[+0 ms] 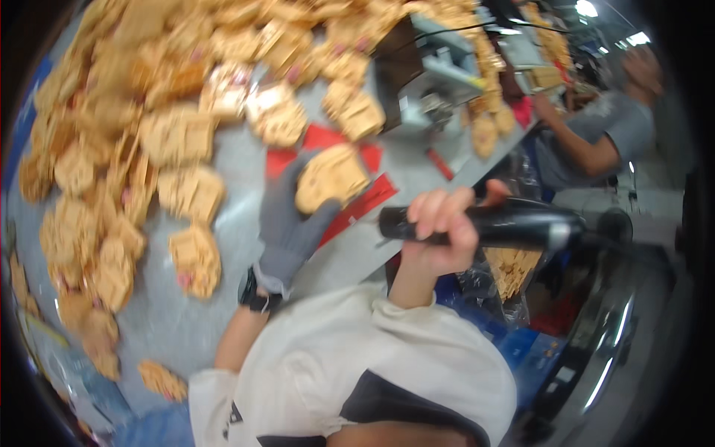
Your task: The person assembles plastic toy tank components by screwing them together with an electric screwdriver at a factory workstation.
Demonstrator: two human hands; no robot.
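Note:
My left hand (281, 231), in a grey glove with a dark band at the wrist, grips a tan moulded plastic part (333, 176) between thumb and fingers, over red strips (359, 207) on the metal table. My bare right hand (445, 231) is wrapped round a thick black hand-held power tool (525, 223). A thin tip, blurred, juts from its left end toward the tan part, with a gap between them. Loose tan parts (192, 261) like the held one lie left of my gloved hand.
A big heap of tan parts (175, 138) covers the far and left table (149, 313). A grey boxy machine (447, 74) stands at the far right. Beyond it is another person in a grey shirt (596, 138). A lined bin (512, 272) with tan pieces sits below the tool.

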